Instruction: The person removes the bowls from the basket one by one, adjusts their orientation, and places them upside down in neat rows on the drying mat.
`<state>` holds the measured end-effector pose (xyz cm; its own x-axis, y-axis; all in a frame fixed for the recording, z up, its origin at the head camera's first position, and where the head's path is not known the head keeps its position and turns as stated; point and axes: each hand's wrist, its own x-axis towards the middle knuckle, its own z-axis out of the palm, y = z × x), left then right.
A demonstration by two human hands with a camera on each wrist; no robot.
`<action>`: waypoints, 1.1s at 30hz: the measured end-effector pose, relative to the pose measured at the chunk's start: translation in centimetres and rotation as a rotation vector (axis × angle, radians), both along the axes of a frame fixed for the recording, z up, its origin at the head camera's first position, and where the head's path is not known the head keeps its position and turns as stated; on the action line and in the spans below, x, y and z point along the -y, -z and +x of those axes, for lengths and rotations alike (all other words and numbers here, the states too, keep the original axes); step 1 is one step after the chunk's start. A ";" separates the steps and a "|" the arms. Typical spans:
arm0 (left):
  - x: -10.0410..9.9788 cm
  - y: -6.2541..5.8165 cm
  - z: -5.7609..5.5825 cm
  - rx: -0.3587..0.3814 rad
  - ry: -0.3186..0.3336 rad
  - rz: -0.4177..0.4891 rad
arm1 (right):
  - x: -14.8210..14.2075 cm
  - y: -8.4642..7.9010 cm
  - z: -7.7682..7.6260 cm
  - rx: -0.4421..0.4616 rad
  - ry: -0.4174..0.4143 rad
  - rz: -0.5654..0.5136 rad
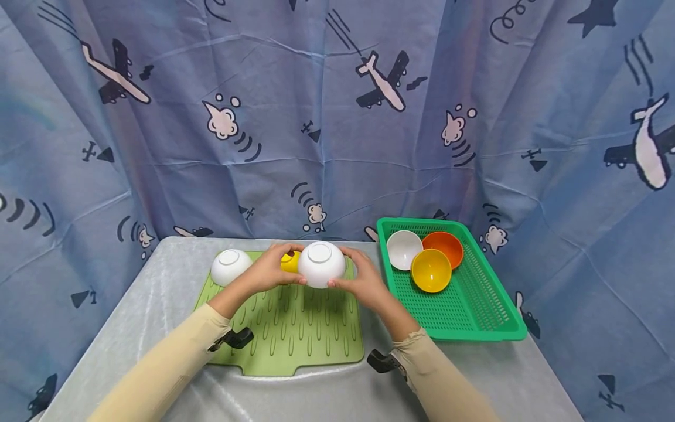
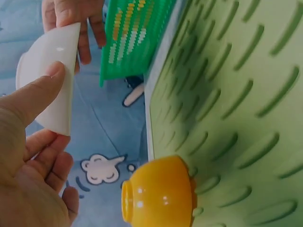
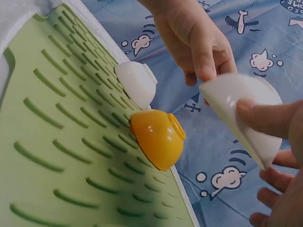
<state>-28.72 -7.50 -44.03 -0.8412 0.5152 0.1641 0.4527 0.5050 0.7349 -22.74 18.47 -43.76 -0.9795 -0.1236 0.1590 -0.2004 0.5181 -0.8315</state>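
Both hands hold a white bowl (image 1: 321, 266) upside down, its foot ring facing up, above the green drying mat (image 1: 285, 346). My left hand (image 1: 271, 269) pinches its left side, thumb on the outer wall and fingers at the far rim. On the opposite side my right hand (image 1: 364, 281) grips it the same way. The right wrist view shows a gap between the bowl and the mat. A yellow bowl (image 2: 161, 194) lies face down on the mat, partly behind the left hand in the head view. Left of it another white bowl (image 1: 230, 268) rests upside down.
A green plastic basket (image 1: 519, 328) stands at the right of the table. Inside it are a white bowl (image 1: 404, 249), an orange bowl (image 1: 445, 243) and a yellow bowl (image 1: 431, 271), all facing up. A blue patterned curtain (image 1: 295, 135) hangs behind the grey-white tabletop (image 1: 142, 305).
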 end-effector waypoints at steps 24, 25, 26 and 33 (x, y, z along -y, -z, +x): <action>-2.1 1.6 -6.1 -0.022 0.044 -0.197 | 1.2 5.2 -2.5 0.029 0.195 -0.178; -2.2 1.7 -6.4 -0.025 0.046 -0.199 | 1.1 5.5 -2.7 0.030 0.198 -0.177; -2.4 1.8 -6.6 -0.025 0.045 -0.203 | 1.0 5.7 -2.9 0.030 0.202 -0.179; -3.0 3.0 -7.5 0.012 0.032 -0.250 | 0.4 7.1 -3.9 0.039 0.204 -0.167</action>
<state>-36.22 -4.51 -47.01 -0.8252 0.5646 0.0177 0.4628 0.6578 0.5943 -26.61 18.04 -50.87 -0.9872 0.1022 0.1226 -0.0722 0.3994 -0.9139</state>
